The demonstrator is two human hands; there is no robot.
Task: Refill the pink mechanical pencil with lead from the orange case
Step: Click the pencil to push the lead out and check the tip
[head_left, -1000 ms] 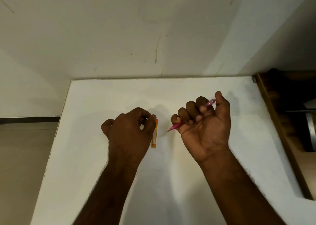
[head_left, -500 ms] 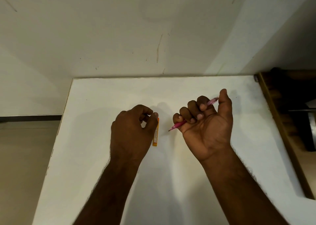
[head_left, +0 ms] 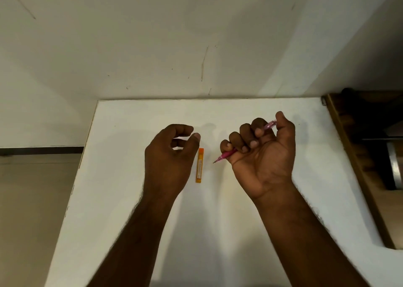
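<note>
Now the right hand [head_left: 261, 156] clenches the pink pencil [head_left: 226, 155]; the left hand [head_left: 170, 156] hovers, fingers [head_left: 196, 136] released, beside the orange case [head_left: 200, 165] on the surface [head_left: 239, 221], likely next to be picked up.

Left hand [head_left: 171, 156] back-up, palm down, fingers loosely curled and parted from the thumb, a gap showing between thumb tip and index finger, nothing gripped. Wrist straight, forearm running back and down toward the lower left. Right hand [head_left: 261, 156] turned palm-up toward the camera, four fingers [head_left: 245, 134] curled tight into the palm, thumb raised and pressed at the far side, fist closed around the pink mechanical pencil [head_left: 226, 155], which crosses the palm diagonally with its tip poking out lower left and its cap end showing by the thumb. Right forearm slanting back toward the lower right. Both hands apart, bare, roughly level.
</note>
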